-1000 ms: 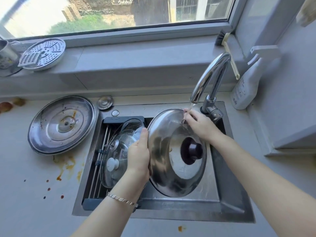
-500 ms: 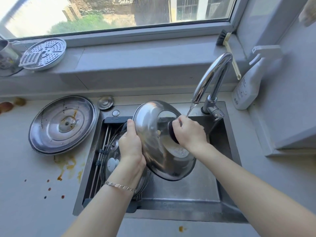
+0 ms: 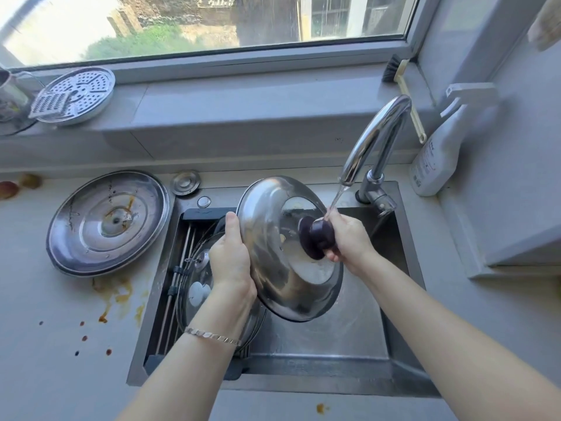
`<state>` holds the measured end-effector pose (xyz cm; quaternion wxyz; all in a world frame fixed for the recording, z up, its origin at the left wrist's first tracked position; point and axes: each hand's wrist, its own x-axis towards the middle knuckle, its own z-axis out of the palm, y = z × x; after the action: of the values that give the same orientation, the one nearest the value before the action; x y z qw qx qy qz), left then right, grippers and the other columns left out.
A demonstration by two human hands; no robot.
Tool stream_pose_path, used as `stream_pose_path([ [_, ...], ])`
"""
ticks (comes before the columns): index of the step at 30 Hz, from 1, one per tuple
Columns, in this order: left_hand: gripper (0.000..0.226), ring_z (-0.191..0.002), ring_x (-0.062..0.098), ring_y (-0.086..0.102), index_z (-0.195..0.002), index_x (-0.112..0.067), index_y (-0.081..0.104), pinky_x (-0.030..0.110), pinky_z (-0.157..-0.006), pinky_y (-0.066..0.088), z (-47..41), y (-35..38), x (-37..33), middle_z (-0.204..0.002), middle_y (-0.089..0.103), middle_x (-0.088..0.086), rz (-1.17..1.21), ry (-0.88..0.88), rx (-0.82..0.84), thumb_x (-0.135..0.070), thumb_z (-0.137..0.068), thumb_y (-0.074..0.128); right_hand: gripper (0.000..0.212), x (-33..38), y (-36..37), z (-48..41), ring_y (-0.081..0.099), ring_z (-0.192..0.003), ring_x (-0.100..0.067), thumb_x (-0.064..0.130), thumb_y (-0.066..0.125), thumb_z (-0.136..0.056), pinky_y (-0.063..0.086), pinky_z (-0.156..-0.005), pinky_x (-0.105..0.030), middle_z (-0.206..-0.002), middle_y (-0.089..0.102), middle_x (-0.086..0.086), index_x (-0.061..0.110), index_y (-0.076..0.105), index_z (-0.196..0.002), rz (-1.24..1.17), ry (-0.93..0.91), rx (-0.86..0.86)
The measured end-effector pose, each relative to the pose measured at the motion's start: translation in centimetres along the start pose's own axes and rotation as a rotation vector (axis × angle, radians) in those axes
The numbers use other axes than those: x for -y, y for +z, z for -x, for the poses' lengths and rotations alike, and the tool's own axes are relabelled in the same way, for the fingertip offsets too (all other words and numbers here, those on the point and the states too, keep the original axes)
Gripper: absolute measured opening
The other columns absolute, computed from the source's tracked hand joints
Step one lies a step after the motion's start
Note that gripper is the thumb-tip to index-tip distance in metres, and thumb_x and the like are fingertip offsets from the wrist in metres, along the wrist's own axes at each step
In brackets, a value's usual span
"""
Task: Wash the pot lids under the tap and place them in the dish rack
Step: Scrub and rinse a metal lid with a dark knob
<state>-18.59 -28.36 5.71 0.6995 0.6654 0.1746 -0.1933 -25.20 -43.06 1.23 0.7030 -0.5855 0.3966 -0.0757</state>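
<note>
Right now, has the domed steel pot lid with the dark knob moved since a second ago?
Yes. The domed steel pot lid has shifted left, away from the chrome tap and towards the black dish rack.

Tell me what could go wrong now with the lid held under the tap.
1. The wet domed steel lid is held only by the left hand at its rim and the right hand on its dark round knob; it may slip onto the clear glass lid in the black dish rack.
2. Water from the curved chrome tap hits the right hand and may splash out.
</note>
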Motion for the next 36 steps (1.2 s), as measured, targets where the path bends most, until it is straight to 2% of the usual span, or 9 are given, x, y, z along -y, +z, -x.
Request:
stream_pose_path([
  [5,0.048,-0.065,0.025,0.051,-0.069,-0.008,0.053,0.036,-0.061,0.048,0.5,0.2,1.6,-0.063,0.050,0.010,-0.085,0.018,-0.010,-0.050,-0.091,0.047,0.049,-1.8,-1.6,1.0,0.048,-0.059,-0.028,0.031,0.043,-0.096,0.033,-0.055,-0.034,-0.051,0.046,-0.005,0.009,0.041,-0.052,0.643,-0.252,-0.300],
  [8,0.050,-0.059,0.021,0.040,-0.057,-0.014,0.040,0.028,-0.052,0.035,0.9,0.7,2.1,-0.055,0.037,0.005,-0.128,0.040,0.031,-0.049,-0.091,0.047,0.031,-3.9,-3.0,0.9,0.057,-0.081,-0.025,0.033,0.048,-0.092,0.038,-0.065,-0.031,-0.076,0.061,-0.002,0.010,0.063,-0.079,0.523,-0.005,-0.325],
  [10,0.048,-0.060,0.021,0.050,-0.061,-0.011,0.050,0.028,-0.056,0.044,0.8,0.9,2.5,-0.060,0.050,0.005,-0.084,-0.019,0.029,-0.048,-0.091,0.048,0.047,-5.4,-3.5,1.0,0.057,-0.096,-0.025,0.048,0.050,-0.087,0.045,-0.083,-0.034,-0.098,0.059,-0.001,0.009,0.062,-0.111,0.270,0.296,-0.186],
  [13,0.056,-0.084,0.028,0.068,-0.091,-0.004,0.069,0.040,-0.080,0.056,-0.3,0.4,3.7,-0.089,0.071,0.014,0.036,-0.192,0.064,-0.057,-0.085,0.053,0.054,-6.5,-4.4,1.7,0.064,-0.094,-0.024,0.063,0.054,-0.080,0.051,-0.090,-0.042,-0.100,0.069,-0.003,0.018,0.065,-0.108,-0.245,0.528,-0.053],
  [16,0.052,-0.093,0.027,0.066,-0.109,-0.003,0.063,0.039,-0.086,0.053,-0.9,0.1,5.3,-0.104,0.069,0.012,0.052,-0.285,0.069,-0.049,-0.092,0.047,0.036,-6.0,-6.1,1.8,0.064,-0.079,-0.019,0.048,0.061,-0.084,0.053,-0.079,-0.033,-0.088,0.068,-0.006,0.013,0.065,-0.093,-0.199,0.349,-0.245],
  [21,0.029,-0.072,0.020,0.065,-0.107,-0.014,0.059,0.029,-0.053,0.056,-0.1,-0.3,8.1,-0.081,0.072,0.004,-0.042,-0.564,0.203,-0.030,-0.099,0.036,0.027,-3.6,-9.0,1.3,0.064,-0.088,-0.021,0.036,0.069,-0.080,0.048,-0.077,-0.031,-0.095,0.070,-0.009,0.012,0.068,-0.092,0.113,0.018,-0.402],
  [26,0.049,-0.113,0.041,0.052,-0.115,-0.019,0.049,0.059,-0.098,0.037,0.7,-0.8,8.9,-0.123,0.054,0.021,0.099,-0.854,0.270,-0.058,-0.092,0.031,0.026,-1.0,-9.8,1.8,0.061,-0.091,-0.011,0.030,0.072,-0.079,0.044,-0.082,-0.024,-0.098,0.067,0.003,0.022,0.065,-0.103,0.330,-0.216,-0.260],
  [31,0.057,-0.108,0.040,0.056,-0.112,-0.016,0.059,0.059,-0.095,0.039,0.0,-1.0,8.3,-0.118,0.060,0.018,0.285,-0.737,0.208,-0.061,-0.091,0.030,0.019,-2.6,-10.4,2.2,0.062,-0.092,-0.013,0.033,0.059,-0.088,0.049,-0.081,-0.026,-0.095,0.068,0.005,0.024,0.063,-0.104,0.207,-0.196,-0.167],
  [36,0.034,-0.095,0.024,0.067,-0.091,-0.013,0.070,0.039,-0.092,0.049,1.2,-0.1,5.9,-0.104,0.071,0.009,0.267,-0.339,0.266,-0.035,-0.095,0.045,0.047,-7.1,-8.9,1.8,0.055,-0.078,-0.014,0.054,0.027,-0.096,0.047,-0.071,-0.026,-0.093,0.059,-0.003,0.019,0.057,-0.104,-0.469,0.267,-0.209],
])
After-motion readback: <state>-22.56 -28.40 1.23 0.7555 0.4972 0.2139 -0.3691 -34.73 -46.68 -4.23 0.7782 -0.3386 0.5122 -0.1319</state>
